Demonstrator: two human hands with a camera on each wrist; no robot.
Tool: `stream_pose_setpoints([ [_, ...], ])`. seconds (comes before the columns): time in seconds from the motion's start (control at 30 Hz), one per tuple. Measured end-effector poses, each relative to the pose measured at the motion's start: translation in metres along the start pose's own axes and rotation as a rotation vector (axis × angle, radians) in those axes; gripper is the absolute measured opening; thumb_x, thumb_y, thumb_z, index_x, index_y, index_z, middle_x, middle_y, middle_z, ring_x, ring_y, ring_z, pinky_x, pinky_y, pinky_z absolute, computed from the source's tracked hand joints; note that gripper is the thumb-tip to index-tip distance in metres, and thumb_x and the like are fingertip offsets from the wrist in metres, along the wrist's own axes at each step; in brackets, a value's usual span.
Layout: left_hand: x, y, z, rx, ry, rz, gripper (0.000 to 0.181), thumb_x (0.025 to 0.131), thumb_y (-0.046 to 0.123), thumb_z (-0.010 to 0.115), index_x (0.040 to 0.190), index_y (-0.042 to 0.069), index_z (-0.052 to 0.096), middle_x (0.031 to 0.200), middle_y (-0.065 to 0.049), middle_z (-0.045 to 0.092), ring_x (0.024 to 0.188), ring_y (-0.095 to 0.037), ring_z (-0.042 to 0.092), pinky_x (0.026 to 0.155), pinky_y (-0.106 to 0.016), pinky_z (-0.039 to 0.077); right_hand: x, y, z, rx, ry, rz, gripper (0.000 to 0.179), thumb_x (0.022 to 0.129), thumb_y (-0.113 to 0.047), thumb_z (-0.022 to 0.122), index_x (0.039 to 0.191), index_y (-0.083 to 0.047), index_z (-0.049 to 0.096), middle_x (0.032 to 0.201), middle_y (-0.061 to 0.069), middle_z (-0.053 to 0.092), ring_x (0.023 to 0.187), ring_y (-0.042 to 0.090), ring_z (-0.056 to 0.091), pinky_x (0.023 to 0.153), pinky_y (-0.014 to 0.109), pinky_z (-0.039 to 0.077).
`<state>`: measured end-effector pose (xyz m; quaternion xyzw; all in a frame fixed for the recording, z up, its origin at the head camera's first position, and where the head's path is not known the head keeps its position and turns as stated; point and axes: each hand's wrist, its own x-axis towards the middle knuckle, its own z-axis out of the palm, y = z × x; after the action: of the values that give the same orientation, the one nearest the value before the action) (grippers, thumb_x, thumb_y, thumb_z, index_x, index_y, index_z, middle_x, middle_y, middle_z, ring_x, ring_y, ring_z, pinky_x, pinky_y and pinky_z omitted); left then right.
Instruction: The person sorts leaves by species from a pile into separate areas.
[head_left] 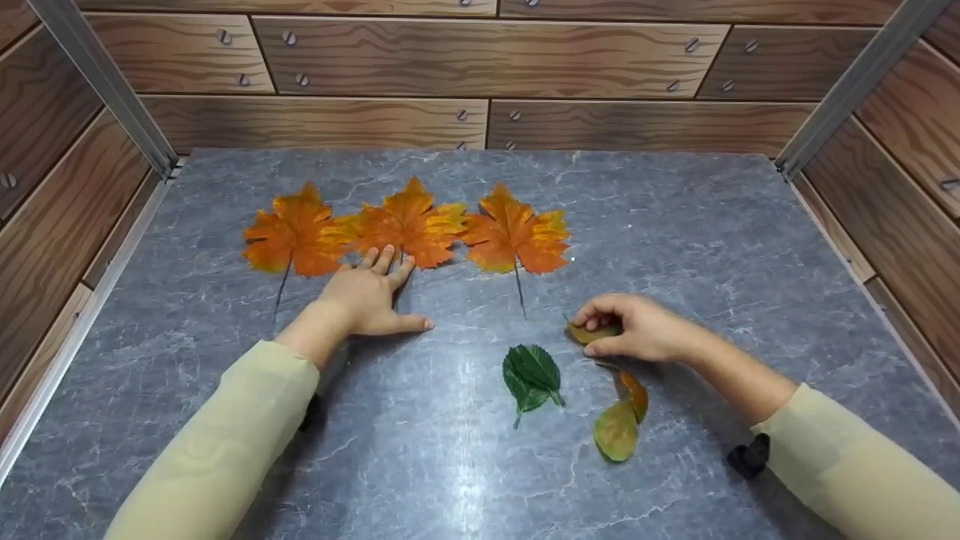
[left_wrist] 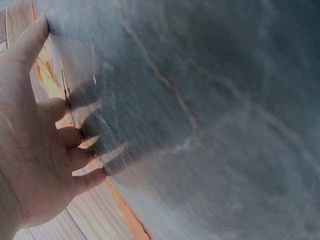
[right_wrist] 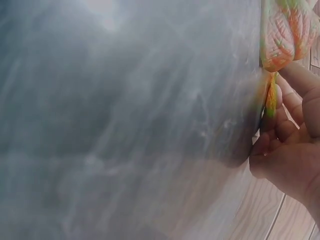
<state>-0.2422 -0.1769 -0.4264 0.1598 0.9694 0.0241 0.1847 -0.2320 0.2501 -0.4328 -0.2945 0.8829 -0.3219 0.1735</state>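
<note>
Three orange-yellow maple leaves lie in a row: a left one (head_left: 292, 232), a middle one (head_left: 409, 225) and a right one (head_left: 514, 232). My left hand (head_left: 367, 296) has its fingers spread, with the fingertips on the lower edge of the middle leaf; the left wrist view also shows this hand (left_wrist: 40, 135) against the tabletop. My right hand (head_left: 637, 328) pinches a small brownish-green leaf (head_left: 585, 334) between thumb and curled fingers, low at the table. In the right wrist view, the hand (right_wrist: 295, 145) partly hides that leaf (right_wrist: 271, 95).
Two overlapping dark green leaves (head_left: 531, 375) lie left of and below the right hand. Nearer the front are a yellow-green rounded leaf (head_left: 616, 431) and an orange-brown leaf (head_left: 635, 394), touching each other. Wood-patterned panels (head_left: 487, 60) surround the grey marbled table (head_left: 712, 225).
</note>
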Motion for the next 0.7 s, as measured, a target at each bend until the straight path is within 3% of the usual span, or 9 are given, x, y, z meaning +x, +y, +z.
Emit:
stream_pose_setpoints([
  [0.17,0.000,0.000,-0.001,-0.004,0.001,-0.001,0.115,0.088,0.091,0.048,0.171,0.022,0.006,0.175,-0.018,-0.001,0.161,-0.042,0.004,0.122,-0.071,0.020,-0.001,0.002,0.000,0.048,0.013,0.014,0.025,0.096,-0.012,0.078,0.120,-0.008,0.075,0.108,0.003,0.073,0.101,0.020,0.066,0.092,0.029,0.055],
  [0.37,0.001,0.000,-0.001,0.000,0.001,0.004,0.115,0.089,0.090,0.048,0.171,0.022,0.006,0.175,-0.019,-0.001,0.161,-0.042,0.004,0.122,-0.070,0.020,-0.004,0.001,-0.004,0.125,0.030,0.067,0.022,0.100,-0.010,0.071,0.121,-0.005,0.077,0.107,0.008,0.074,0.088,0.017,0.063,0.078,0.026,0.054],
  [0.6,0.000,0.000,-0.001,0.005,0.004,0.012,0.115,0.088,0.091,0.047,0.171,0.022,0.006,0.175,-0.019,0.000,0.161,-0.041,0.006,0.122,-0.069,0.022,-0.009,-0.007,-0.023,0.216,0.129,0.093,0.019,0.102,-0.011,0.070,0.118,-0.002,0.075,0.115,0.012,0.074,0.101,0.019,0.065,0.090,0.026,0.054],
  [0.7,-0.001,0.000,-0.001,0.004,0.005,0.012,0.116,0.088,0.091,0.047,0.171,0.022,0.006,0.175,-0.018,-0.001,0.161,-0.041,0.005,0.123,-0.068,0.021,-0.011,-0.005,-0.034,0.281,0.196,0.115,0.020,0.103,-0.010,0.069,0.119,0.002,0.073,0.114,0.013,0.073,0.100,0.016,0.067,0.087,0.026,0.056],
])
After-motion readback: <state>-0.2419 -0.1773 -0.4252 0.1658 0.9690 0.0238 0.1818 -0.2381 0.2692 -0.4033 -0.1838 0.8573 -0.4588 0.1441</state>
